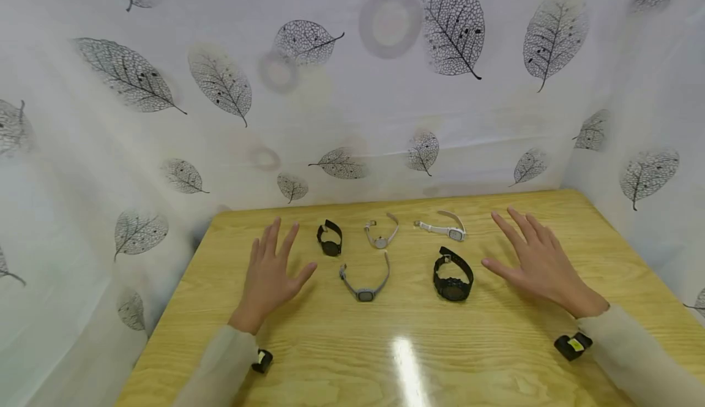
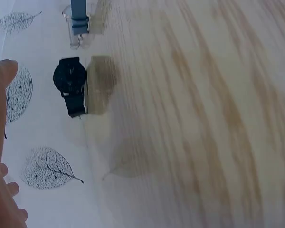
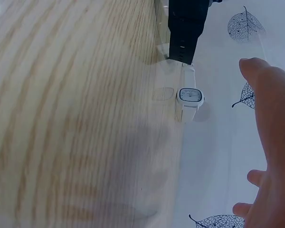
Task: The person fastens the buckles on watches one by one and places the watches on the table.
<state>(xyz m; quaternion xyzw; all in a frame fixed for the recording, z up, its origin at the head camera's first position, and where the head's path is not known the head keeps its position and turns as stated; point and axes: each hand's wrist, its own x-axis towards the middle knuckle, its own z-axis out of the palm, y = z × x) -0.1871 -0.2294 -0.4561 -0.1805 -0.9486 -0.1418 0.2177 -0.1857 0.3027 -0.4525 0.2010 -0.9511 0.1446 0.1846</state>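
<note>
Left hand [image 1: 271,283] and right hand [image 1: 542,267] are being held spread, empty; the large black watch [image 1: 454,289] is being flanked closer by the right, thumb-side, its loop stretching forward.

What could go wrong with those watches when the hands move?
The right hand is spread beside the big black watch, so a sideways swing might bump it. The left hand is near the small black watch and could knock it too. The white watch lies towards the back edge of the table, so a push might slide it against the leaf-patterned backdrop.
</note>
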